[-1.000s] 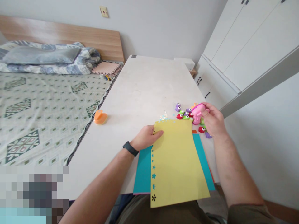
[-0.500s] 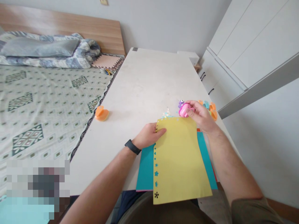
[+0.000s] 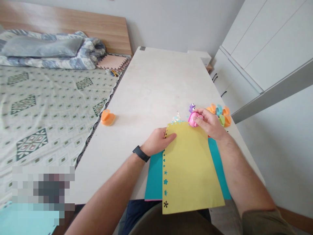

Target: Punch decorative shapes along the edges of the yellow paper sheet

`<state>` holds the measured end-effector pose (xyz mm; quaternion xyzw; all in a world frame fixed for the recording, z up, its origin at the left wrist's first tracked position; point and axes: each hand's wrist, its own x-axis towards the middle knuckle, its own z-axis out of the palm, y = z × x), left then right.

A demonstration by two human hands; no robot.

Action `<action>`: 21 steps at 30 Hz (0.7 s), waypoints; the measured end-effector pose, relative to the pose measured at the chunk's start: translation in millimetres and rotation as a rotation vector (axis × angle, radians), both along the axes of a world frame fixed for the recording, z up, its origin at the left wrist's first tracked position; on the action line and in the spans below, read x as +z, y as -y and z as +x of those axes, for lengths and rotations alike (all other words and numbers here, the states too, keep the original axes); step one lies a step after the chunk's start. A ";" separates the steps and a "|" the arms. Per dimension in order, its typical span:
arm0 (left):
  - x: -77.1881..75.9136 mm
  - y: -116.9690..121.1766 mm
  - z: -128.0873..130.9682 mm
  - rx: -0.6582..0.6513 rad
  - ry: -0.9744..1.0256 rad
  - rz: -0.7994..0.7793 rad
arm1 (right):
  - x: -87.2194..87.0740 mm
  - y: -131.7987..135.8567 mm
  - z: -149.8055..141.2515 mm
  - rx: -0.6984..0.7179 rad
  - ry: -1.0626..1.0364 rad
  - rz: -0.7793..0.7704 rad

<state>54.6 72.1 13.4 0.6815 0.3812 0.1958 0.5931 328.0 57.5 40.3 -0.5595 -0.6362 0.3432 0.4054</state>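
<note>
My left hand [image 3: 160, 140] grips the upper left edge of a yellow sheet of paper [image 3: 190, 166], thumb on top. Star, flower, crown and other shapes are cut out along the sheet's left edge, and small cutouts line its top edge. At the top right of the sheet, my right hand [image 3: 210, 122] is closed around a pink craft punch [image 3: 193, 120], which meets the paper's top edge. A purple thing with googly eyes [image 3: 192, 107] stands just behind the punch. Under the yellow sheet lies teal paper [image 3: 154, 179].
Small punched paper bits [image 3: 176, 117] are scattered on the white table [image 3: 156, 78] beyond the sheet. Several orange, teal and green punches [image 3: 221, 114] cluster at the right edge. One orange punch [image 3: 108, 118] stands at the left, near the bed [image 3: 56, 98].
My right hand has brought the pink punch slightly down onto the sheet's top edge. The left hand keeps its hold on the paper. The whole view has shifted a little.
</note>
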 end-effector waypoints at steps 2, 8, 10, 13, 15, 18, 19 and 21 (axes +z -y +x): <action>-1.1 -0.9 -0.1 -0.002 0.006 -0.017 | -2.2 -0.6 2.4 -0.024 0.090 0.024; 4.0 -2.2 0.6 0.033 -0.021 -0.027 | -0.5 -0.1 7.6 -0.024 0.226 0.050; 4.8 -2.5 0.9 0.039 -0.029 -0.018 | 0.5 0.2 8.0 -0.017 0.218 0.045; 3.2 -2.6 1.2 0.021 -0.009 -0.019 | -0.1 0.8 8.0 -0.035 0.223 0.049; 1.6 -2.3 1.2 0.016 -0.012 -0.034 | -2.0 1.4 7.8 -0.042 0.224 0.039; 0.0 -1.7 0.5 0.010 -0.015 -0.040 | -5.9 2.4 7.2 -0.043 0.243 0.009; 0.0 -1.5 0.1 0.006 -0.010 -0.033 | -7.0 2.7 7.0 -0.043 0.253 0.003; 0.6 -0.9 -0.6 0.008 -0.005 -0.010 | -8.3 3.1 6.4 -0.039 0.268 0.001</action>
